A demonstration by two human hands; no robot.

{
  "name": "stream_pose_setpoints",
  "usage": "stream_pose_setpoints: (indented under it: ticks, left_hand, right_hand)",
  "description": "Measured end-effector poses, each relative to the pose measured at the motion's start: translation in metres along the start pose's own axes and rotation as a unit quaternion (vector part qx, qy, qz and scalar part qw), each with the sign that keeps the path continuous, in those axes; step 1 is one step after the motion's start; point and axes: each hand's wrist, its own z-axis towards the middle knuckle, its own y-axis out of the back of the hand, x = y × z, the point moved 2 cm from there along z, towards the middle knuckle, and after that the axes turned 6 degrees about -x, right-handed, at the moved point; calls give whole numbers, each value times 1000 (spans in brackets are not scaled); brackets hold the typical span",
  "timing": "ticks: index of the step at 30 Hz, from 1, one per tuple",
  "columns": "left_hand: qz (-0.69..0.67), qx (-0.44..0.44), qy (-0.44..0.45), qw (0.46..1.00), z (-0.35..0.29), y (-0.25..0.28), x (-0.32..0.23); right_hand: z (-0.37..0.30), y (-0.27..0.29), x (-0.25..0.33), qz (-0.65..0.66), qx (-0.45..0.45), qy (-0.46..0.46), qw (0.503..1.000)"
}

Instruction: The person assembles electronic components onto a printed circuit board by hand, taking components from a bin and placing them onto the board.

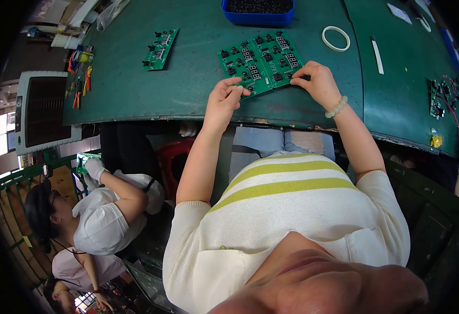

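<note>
A green circuit board panel [267,68] lies in front of me on the green table. It has two halves side by side, each carrying digit displays and small black buttons. My left hand [225,100] is at the near left edge of the panel, its fingers curled with the tips on that edge. At the near right corner, my right hand [318,86] pinches the board's edge between thumb and forefinger. Farther left rests a smaller separate circuit board [161,49] with similar parts.
A blue bin [258,20] of small black parts stands at the far edge of view. Right of the panel lie a tape ring [336,38] and a white-handled strip [377,55]. Pliers [87,80] lie left. A wired board [444,98] sits far right. A gloved co-worker's hand [94,168] holds another board.
</note>
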Motion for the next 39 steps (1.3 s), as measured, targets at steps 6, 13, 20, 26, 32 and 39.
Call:
stream_pose_setpoints:
  ticks: [6,13,20,26,32,39]
  left_hand:
    - [220,-70,-196,953,-5,-9,6]
    - [417,-77,-363,829,-7,-15,8]
    - [479,-41,-406,777,-3,-19,1]
    - [495,-35,-416,762,-3,-19,1]
    - [481,18,-344,806,3,-16,-10]
    - [528,73,-399,746,6,-16,-14]
  right_hand:
    - [-1,-1,-6,30,29,3,999]
    - [-9,-2,-6,102,6,-34,994]
    - [-8,-3,-8,103,16,-35,994]
    - [-9,-2,-5,98,12,-25,995]
    - [-8,-2,-8,101,6,16,995]
    - [-8,-3,-7,103,-10,27,994]
